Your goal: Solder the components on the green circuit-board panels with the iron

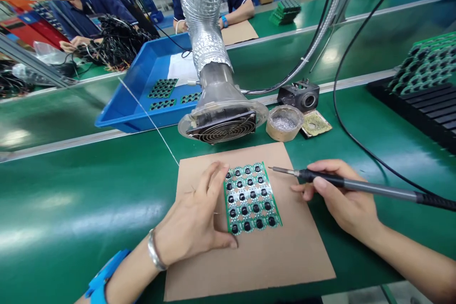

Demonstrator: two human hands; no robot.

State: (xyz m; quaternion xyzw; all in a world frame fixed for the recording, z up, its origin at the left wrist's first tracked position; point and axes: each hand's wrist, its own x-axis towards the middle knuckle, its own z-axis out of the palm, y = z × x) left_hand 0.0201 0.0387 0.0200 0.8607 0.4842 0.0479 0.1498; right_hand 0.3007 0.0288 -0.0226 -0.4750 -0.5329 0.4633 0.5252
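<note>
A green circuit board panel [253,197] with rows of round black parts lies flat on a brown cardboard sheet [249,266]. Along its left edge is my left hand [194,216], index fingertip at the upper left corner and thumb by the lower left corner, gripping the panel between them. Thin strands show beside these fingers; what they are I cannot tell. My right hand [342,199] is closed around a soldering iron [331,179] like a pen. The iron's tip points left, just off the panel's upper right corner.
A fume extractor hood [223,121] hangs above the cardboard's far edge. Behind it stand a blue tray [133,97] with boards, a round tub [285,123], a yellowish sponge [315,123] and an iron holder [299,95]. Stacked boards [427,64] fill a black rack. Co-workers sit opposite.
</note>
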